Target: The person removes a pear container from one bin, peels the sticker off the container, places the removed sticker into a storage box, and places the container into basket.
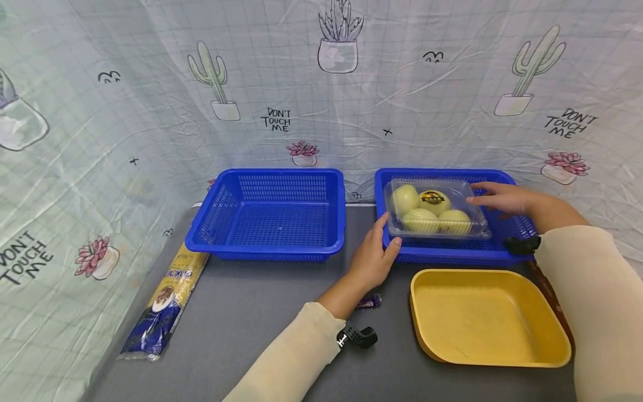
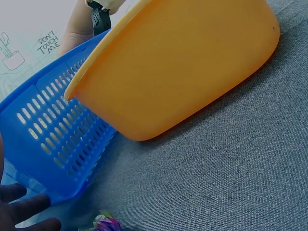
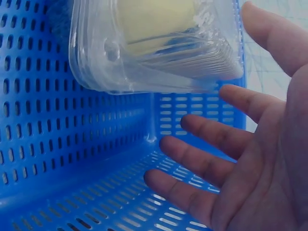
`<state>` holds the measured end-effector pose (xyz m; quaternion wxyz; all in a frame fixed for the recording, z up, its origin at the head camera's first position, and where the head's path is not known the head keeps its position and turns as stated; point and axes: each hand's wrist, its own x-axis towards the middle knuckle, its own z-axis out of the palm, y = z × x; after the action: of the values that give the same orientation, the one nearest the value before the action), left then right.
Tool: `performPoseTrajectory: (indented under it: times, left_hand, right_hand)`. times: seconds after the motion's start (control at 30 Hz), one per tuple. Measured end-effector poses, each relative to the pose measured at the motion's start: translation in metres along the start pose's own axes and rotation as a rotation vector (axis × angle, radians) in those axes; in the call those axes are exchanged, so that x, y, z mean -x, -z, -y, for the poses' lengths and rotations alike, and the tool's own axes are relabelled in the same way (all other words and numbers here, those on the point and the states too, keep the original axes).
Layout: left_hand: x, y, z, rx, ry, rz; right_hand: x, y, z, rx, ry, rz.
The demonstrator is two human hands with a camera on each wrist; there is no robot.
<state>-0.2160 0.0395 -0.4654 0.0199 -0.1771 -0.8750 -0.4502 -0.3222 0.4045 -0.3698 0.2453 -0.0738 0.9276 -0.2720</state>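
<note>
A clear plastic clamshell box [image 1: 479, 223] of several pale green round fruits [image 1: 421, 220] sits in the right blue basket [image 1: 452, 254], its left end near the basket's rim. My left hand [image 1: 373, 258] is at the basket's left edge, fingers extended beside the box's left end and thumb near the front rim. In the left wrist view, straight fingers [image 2: 26, 209] show beside the basket wall. My right hand [image 1: 507, 200] reaches over the basket at the box's right end. The right wrist view shows its fingers [image 3: 207, 163] spread, with the index fingertip close to the box's lower edge.
Another blue basket [image 1: 266, 254] stands at the left, holding nothing. A yellow tray [image 1: 489, 324] lies in front of the right basket. A blue-and-gold packet [image 1: 166, 301] lies at the far left, and a small purple-wrapped item [image 1: 370, 302] near my left wrist. Printed cloth hangs behind.
</note>
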Motion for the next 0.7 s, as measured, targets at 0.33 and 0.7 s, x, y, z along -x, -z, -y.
performPoseTrajectory:
  times: [0.33, 0.7]
  left_hand:
    - [0.001, -0.001, 0.000, 0.003, -0.007, -0.006]
    - [0.002, 0.001, -0.002, 0.009, -0.003, 0.008]
  right_hand:
    - [-0.004, -0.004, -0.005, -0.017, 0.023, -0.023]
    - [-0.010, -0.010, -0.007, 0.025, 0.031, -0.045]
